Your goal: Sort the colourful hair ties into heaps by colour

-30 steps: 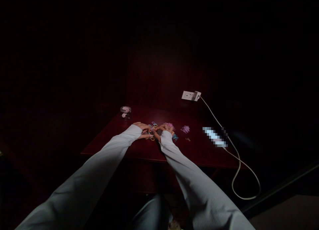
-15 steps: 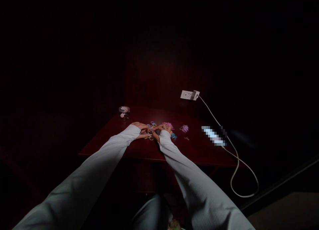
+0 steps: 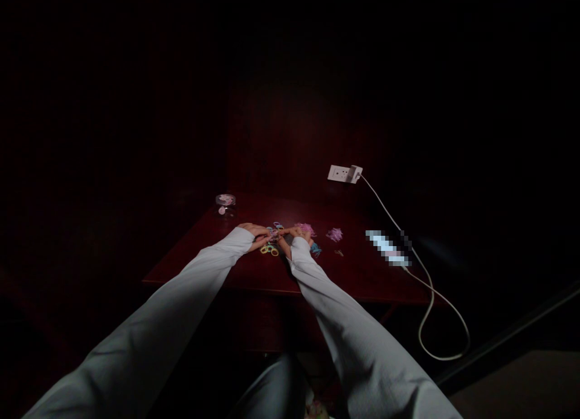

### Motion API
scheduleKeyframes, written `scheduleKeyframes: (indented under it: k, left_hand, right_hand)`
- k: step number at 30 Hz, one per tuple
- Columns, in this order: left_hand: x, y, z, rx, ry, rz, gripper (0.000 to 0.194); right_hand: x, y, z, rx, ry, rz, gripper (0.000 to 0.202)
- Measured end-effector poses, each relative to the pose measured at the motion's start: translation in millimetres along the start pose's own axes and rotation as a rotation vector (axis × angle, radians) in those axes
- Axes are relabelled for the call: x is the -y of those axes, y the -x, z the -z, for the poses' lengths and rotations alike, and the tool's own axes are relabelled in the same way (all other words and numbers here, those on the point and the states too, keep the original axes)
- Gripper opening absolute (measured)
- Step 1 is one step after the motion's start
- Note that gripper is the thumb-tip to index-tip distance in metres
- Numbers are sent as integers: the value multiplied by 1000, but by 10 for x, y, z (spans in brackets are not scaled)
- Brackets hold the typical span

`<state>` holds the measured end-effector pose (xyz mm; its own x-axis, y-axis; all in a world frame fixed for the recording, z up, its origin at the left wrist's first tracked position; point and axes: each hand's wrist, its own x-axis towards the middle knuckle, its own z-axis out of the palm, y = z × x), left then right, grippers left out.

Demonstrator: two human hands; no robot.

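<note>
My left hand (image 3: 256,234) is at the middle of the dark red table (image 3: 190,253), its fingers bent in at a pile of small coloured rings (image 3: 270,250). Facing it from the right, my right hand (image 3: 293,237) has its fingertips at the same pile. Both hands are closed on something too small to make out. Beside my right hand lie a pink bunch of bands (image 3: 306,228) and a blue bunch (image 3: 316,248). Further right are a purple bunch (image 3: 335,234) and a few loose bands (image 3: 339,253).
A clear round container (image 3: 225,206) stands at the table's back left. On the right lies a pixelated, lit device (image 3: 387,248) with a white cable (image 3: 428,274) running to a wall socket (image 3: 339,173). The cable loops past the table's front edge.
My left fingers have shifted slightly, and more of the yellow and green rings in front of them shows. My right hand has hardly moved.
</note>
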<state>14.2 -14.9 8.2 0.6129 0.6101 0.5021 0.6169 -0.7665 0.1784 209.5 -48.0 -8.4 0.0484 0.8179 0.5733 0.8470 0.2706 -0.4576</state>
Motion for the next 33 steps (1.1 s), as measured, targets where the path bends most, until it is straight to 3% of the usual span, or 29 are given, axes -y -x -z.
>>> scheduleKeyframes:
  k: [5, 23, 28, 33]
  left_hand:
    - [-5, 8, 12, -2, 21, -11, 33]
    - [74, -4, -55, 16, 74, -5, 32]
    - [158, -5, -101, -110, 9, 54, 38]
    - [170, -12, -66, -183, -35, 91, 36]
  right_hand:
    - [-23, -3, -27, -12, 34, 4, 31]
    - [-43, -46, -19, 17, -15, -76, 26]
    - [-368, -100, 362, -76, 41, -57, 37]
    - [-1001, -56, 993, -190, 164, -282, 37]
